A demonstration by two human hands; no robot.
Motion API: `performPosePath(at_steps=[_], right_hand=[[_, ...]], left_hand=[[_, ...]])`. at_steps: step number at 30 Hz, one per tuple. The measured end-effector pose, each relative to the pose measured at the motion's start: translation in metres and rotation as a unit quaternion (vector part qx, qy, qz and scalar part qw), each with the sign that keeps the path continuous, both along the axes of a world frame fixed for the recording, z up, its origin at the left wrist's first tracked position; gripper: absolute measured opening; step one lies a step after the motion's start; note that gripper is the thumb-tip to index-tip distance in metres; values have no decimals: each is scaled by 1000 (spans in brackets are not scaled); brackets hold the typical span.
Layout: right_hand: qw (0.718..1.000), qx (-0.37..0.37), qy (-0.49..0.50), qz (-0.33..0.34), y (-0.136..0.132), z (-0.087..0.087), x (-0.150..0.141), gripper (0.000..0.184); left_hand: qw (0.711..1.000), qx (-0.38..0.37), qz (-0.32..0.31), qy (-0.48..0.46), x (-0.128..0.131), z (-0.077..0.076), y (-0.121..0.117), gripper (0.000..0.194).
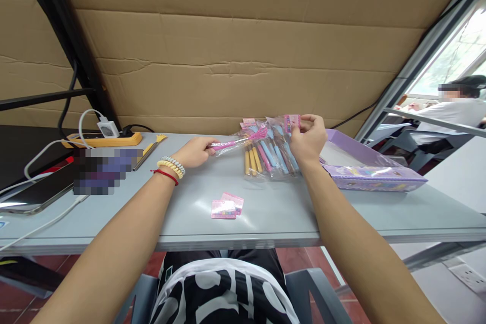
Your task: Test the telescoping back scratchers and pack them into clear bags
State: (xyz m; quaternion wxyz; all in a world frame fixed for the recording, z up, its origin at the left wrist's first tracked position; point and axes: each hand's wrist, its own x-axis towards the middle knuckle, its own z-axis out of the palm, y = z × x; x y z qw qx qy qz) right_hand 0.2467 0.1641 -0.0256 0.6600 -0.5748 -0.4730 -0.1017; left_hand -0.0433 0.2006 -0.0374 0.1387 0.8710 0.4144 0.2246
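My left hand (194, 152) is closed on the handle end of a pink stick (258, 134) in a clear plastic sleeve, its far end widening like a small hand. My right hand (310, 137) pinches a pink card (292, 122) at the sleeve's other end; whether the card is inside cannot be made out. Beneath and beside it lie several bagged sticks with yellow handles (252, 161), blue handles (279, 157) and a pink one. Two overlapping pink cards (224, 209) lie on the table in front of me.
A purple open box (374, 178) stands right of my right hand. To the left are a loose yellow-tipped stick (150, 151), an orange power strip (131, 139) with a white charger (108, 127), cables and a phone (38, 195). Cardboard (243, 61) backs the grey table. A person sits far right.
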Motion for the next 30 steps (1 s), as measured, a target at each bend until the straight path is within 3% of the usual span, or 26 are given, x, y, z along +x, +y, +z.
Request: performPosePath(at_steps=[6, 18, 30], right_hand=[[999, 16, -35, 27, 4, -4, 2, 15], [998, 21, -61, -20, 4, -4, 2, 11], [1000, -6, -12, -5, -1, 2, 0, 13]], left_hand=[[1000, 0, -1, -1, 0, 0, -1, 30], [1000, 4, -6, 7, 2, 1, -3, 28], [1000, -2, -3, 13, 3, 2, -5, 33]])
